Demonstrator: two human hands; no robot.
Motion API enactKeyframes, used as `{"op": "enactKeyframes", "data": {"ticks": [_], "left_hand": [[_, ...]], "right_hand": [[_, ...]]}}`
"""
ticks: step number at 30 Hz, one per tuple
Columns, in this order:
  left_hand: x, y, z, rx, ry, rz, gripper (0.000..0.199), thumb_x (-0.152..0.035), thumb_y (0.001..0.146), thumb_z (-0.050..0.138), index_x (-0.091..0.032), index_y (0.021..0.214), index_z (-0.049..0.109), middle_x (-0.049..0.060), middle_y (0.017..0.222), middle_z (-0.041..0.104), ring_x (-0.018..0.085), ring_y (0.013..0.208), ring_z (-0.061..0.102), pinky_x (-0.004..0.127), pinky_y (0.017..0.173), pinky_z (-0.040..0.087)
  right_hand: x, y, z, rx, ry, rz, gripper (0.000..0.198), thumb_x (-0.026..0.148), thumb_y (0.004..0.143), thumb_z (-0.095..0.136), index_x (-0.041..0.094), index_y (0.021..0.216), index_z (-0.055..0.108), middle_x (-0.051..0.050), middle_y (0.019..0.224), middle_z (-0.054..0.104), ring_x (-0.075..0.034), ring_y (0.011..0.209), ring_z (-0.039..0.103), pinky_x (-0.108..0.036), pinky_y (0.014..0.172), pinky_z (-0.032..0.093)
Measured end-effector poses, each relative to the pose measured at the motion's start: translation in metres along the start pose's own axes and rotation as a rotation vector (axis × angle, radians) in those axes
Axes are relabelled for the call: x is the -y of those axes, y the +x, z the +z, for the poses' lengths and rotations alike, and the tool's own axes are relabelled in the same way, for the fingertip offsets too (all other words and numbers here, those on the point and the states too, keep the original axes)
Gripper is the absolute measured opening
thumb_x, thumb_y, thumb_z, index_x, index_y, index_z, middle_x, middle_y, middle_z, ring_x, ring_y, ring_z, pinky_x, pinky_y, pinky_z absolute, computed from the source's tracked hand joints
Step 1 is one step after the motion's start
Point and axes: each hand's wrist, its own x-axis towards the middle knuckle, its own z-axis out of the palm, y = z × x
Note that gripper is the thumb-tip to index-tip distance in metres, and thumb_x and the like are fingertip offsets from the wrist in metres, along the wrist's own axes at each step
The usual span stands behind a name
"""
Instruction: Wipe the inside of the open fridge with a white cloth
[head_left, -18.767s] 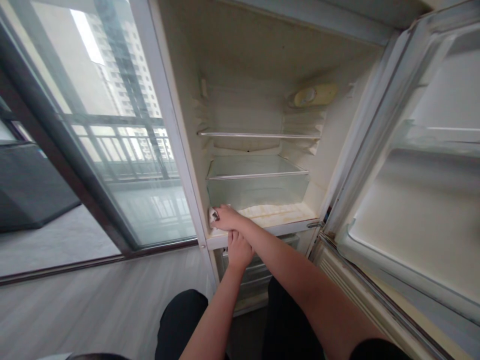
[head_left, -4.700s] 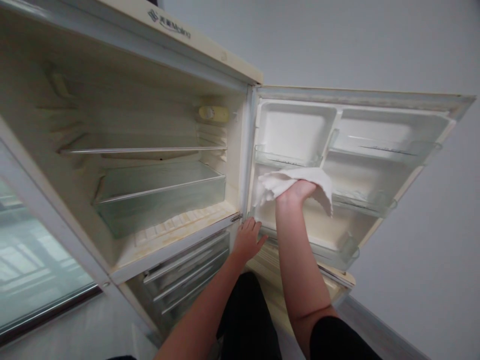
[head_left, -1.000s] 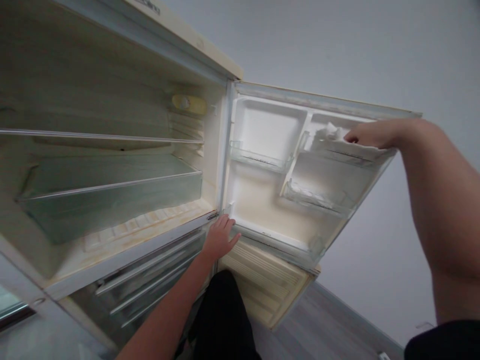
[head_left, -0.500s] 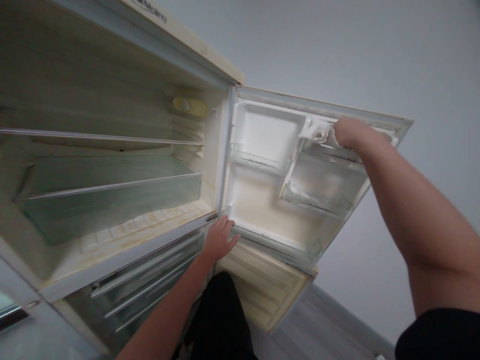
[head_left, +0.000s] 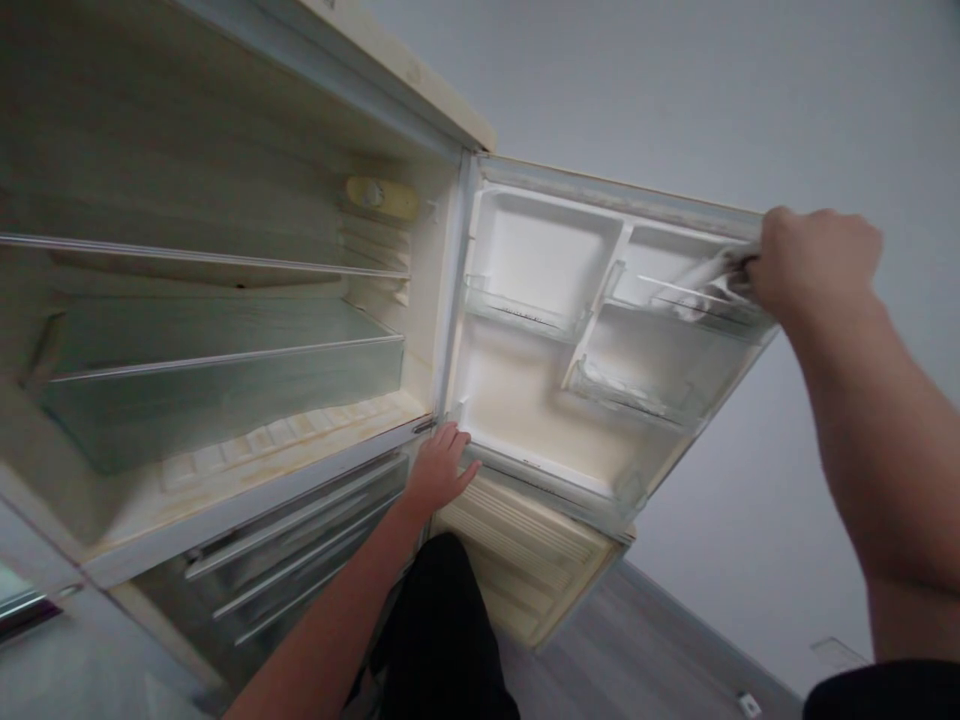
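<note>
My right hand [head_left: 817, 258] is closed round a white cloth [head_left: 712, 280] at the outer upper corner of the open fridge door [head_left: 540, 395]. Part of the cloth hangs into the small top door shelf [head_left: 694, 312]; the rest is hidden by my fingers. Down by the hinge, my left hand [head_left: 441, 470] rests against the door's lower inner corner, beside the bottom door shelf [head_left: 547, 490]. Its fingers are stretched out, thumb apart, with nothing in them.
To the left the fridge compartment [head_left: 431, 300] stands open, with a glass shelf [head_left: 225, 258] and a clear drawer [head_left: 240, 385]. Below are freezer drawers [head_left: 300, 545] and an open lower door [head_left: 532, 565]. A small white object [head_left: 748, 705] lies on the floor.
My right hand has moved right with the cloth, from the top door shelf to the door's outer corner. My left hand has stayed in nearly the same place.
</note>
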Motion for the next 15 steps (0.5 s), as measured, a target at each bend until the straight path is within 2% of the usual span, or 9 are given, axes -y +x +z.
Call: {"op": "enactKeyframes", "data": {"ticks": [3,5,6,10,13,15], "left_hand": [[-0.002,0.0,0.0,-0.004,0.007,-0.005,0.033,-0.04,0.089,0.062,-0.018,0.112,0.057,0.018,0.121,0.061,0.034,0.13,0.051,0.051,0.1,0.051],[-0.002,-0.001,0.001,-0.008,0.011,-0.004,0.033,-0.04,0.089,0.062,-0.018,0.112,0.057,0.018,0.12,0.061,0.034,0.13,0.051,0.051,0.1,0.05],[-0.002,-0.001,0.001,-0.006,0.013,-0.002,0.033,-0.04,0.089,0.063,-0.018,0.112,0.057,0.018,0.12,0.061,0.034,0.13,0.051,0.051,0.1,0.05],[-0.001,-0.001,0.002,0.011,0.016,-0.011,0.034,-0.04,0.088,0.063,-0.018,0.114,0.057,0.018,0.124,0.06,0.035,0.131,0.05,0.051,0.1,0.05],[-0.001,-0.001,0.002,0.004,0.016,-0.016,0.033,-0.041,0.089,0.062,-0.019,0.113,0.057,0.018,0.123,0.059,0.034,0.129,0.051,0.051,0.099,0.051],[-0.001,-0.001,0.003,-0.004,0.016,-0.017,0.033,-0.041,0.088,0.062,-0.019,0.113,0.057,0.018,0.123,0.06,0.035,0.129,0.052,0.052,0.098,0.051]], "right_hand": [[-0.024,-0.021,0.023,-0.356,0.133,0.007,0.031,0.027,0.088,0.054,0.008,0.111,0.062,-0.02,0.103,0.067,-0.024,0.094,0.063,-0.035,0.068,0.031],[-0.029,-0.042,0.04,-0.574,0.199,0.066,0.032,0.024,0.076,0.058,0.011,0.105,0.059,-0.016,0.097,0.065,-0.023,0.085,0.061,-0.034,0.064,0.028],[-0.029,-0.053,0.048,-0.61,0.217,0.074,0.035,0.024,0.068,0.061,0.014,0.101,0.058,-0.015,0.093,0.064,-0.024,0.082,0.06,-0.034,0.062,0.028],[-0.017,-0.1,0.065,-0.554,0.321,0.152,0.036,0.023,0.063,0.058,0.02,0.098,0.054,-0.014,0.095,0.064,-0.029,0.084,0.061,-0.035,0.059,0.035],[-0.007,-0.128,0.065,-0.464,0.439,0.269,0.036,0.034,0.074,0.058,0.02,0.107,0.055,-0.016,0.092,0.067,-0.034,0.083,0.066,-0.04,0.068,0.047],[-0.002,-0.138,0.067,-0.36,0.534,0.32,0.037,0.042,0.083,0.055,0.021,0.114,0.057,-0.018,0.098,0.07,-0.037,0.092,0.068,-0.043,0.078,0.052]]}}
